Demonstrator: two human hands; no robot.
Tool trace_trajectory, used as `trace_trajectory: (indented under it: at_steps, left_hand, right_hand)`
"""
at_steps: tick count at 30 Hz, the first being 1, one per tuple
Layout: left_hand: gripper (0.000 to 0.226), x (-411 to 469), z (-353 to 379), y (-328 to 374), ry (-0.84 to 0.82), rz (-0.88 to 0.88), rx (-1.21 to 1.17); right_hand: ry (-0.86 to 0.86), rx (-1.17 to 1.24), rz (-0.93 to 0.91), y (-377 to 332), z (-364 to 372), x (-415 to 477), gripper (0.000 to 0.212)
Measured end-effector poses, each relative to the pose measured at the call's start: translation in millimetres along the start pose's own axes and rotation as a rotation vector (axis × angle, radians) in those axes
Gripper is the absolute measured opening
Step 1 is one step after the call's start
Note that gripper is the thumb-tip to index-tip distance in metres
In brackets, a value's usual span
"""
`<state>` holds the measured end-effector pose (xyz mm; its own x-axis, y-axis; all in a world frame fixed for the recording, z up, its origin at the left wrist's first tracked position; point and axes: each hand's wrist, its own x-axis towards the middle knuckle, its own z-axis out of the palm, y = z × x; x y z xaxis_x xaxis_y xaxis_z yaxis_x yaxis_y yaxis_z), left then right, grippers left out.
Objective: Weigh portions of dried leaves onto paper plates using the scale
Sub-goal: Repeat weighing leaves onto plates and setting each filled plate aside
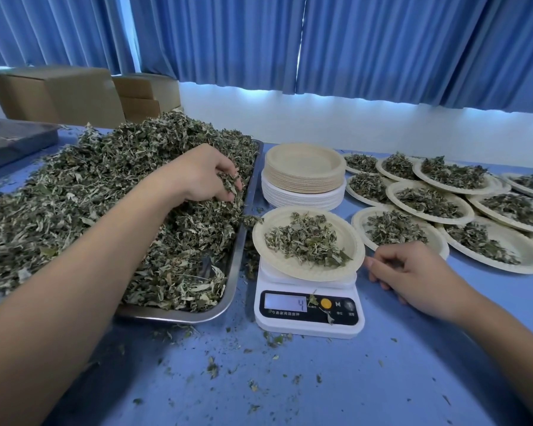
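Done: many filled paper plates (523,247), each with a portion of leaves, lay overlapping on the right of the blue tabletop (290,379)
In hand: a paper plate (348,238) sat on the white kitchen scale (310,309) with a small heap on it; the display read 4, so this portion looked only partly filled
Left to do: a tall stack of empty plates (303,176) stood behind the scale, and the steel tray (237,265) was piled high, so much of the job seemed to remain
Dried leaves (105,192): heaped in the tray left of the scale, with crumbs strewn over the tabletop
Left hand (203,176): over the tray's right side, fingers curled down round a pinch of leaves
Right hand (413,272): resting on the tabletop beside the scale, fingers loosely curled and holding nothing, thumb tip at the weighed plate's rim; contact could not be told
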<state>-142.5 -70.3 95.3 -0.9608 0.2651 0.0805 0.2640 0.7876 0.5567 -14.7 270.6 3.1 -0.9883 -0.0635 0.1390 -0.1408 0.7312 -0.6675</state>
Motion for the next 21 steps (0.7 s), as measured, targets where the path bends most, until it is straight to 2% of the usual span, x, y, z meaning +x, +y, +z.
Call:
trace_trajectory:
  at_steps: [4, 8, 11, 17, 19, 21]
  left_hand:
    - [0.021, -1.3, 2.7, 2.6, -0.024, 0.003, 0.014]
    - [0.022, -0.7, 5.6, 5.4, 0.032, 0.037, -0.012]
    - [0.026, -2.7, 10.7, 10.7, 0.09, 0.099, -0.137]
    - [0.03, -13.6, 34.0, 35.5, 0.079, 0.208, -0.411]
    - [0.041, -19.0, 41.4, 46.3, -0.005, 0.261, -0.403]
    - [0.06, -23.3, 43.6, 52.5, -0.183, 0.282, -0.359]
  right_hand:
    - [-0.001, -0.002, -0.003, -0.4, 0.0, -0.3, 0.037]
    - [0.001, 0.005, -0.004, -0.5, 0.3, -0.4, 0.037]
    - [-0.003, 0.007, -0.006, -1.1, 0.4, -0.6, 0.037]
    - [-0.007, -0.001, -0.005, -3.4, 0.0, -1.8, 0.037]
    - [-0.008, -0.011, -0.009, -4.2, -0.3, -2.3, 0.038]
    - [-0.01, -0.01, -0.008, -5.0, -0.7, -2.4, 0.038]
